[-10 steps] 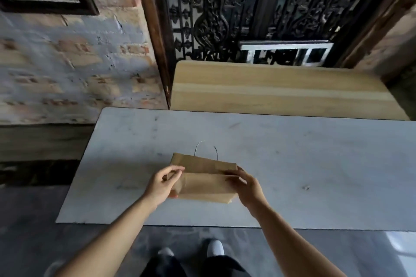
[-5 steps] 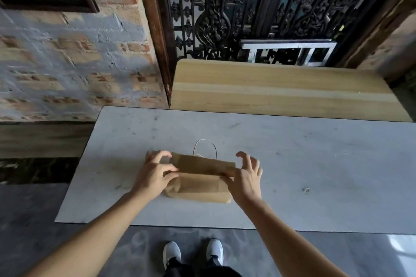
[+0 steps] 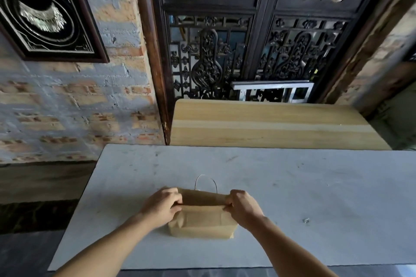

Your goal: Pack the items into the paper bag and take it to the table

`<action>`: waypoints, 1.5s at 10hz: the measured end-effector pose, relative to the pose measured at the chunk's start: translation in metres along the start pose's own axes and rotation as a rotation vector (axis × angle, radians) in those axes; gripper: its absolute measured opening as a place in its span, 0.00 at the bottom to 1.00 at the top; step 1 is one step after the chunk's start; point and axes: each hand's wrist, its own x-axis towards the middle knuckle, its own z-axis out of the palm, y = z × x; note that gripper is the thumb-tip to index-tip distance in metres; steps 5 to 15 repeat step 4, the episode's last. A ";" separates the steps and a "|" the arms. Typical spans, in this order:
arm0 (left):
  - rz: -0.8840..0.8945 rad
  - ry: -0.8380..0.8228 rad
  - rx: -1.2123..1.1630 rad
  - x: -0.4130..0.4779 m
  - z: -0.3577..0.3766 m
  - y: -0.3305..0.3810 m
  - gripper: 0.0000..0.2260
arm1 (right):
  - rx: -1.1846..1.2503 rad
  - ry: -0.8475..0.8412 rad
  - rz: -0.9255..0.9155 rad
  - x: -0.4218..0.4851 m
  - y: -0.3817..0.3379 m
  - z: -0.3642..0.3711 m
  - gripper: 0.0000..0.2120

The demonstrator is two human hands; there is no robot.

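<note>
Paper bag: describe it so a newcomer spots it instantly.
Start at the white table. Near its front edge stands the brown paper bag, pinched at both top corners by the left hand and right hand. It alone has a thin looped handle.

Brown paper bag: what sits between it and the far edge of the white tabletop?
Nothing. In the head view, behind the brown paper bag and its thin wire handle, the white tabletop is bare up to its far edge.
</note>
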 end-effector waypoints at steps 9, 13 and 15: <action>0.116 -0.335 0.323 0.029 -0.045 0.046 0.10 | -0.229 -0.187 -0.233 0.014 -0.057 -0.037 0.10; 0.116 -0.335 0.323 0.029 -0.045 0.046 0.10 | -0.229 -0.187 -0.233 0.014 -0.057 -0.037 0.10; 0.116 -0.335 0.323 0.029 -0.045 0.046 0.10 | -0.229 -0.187 -0.233 0.014 -0.057 -0.037 0.10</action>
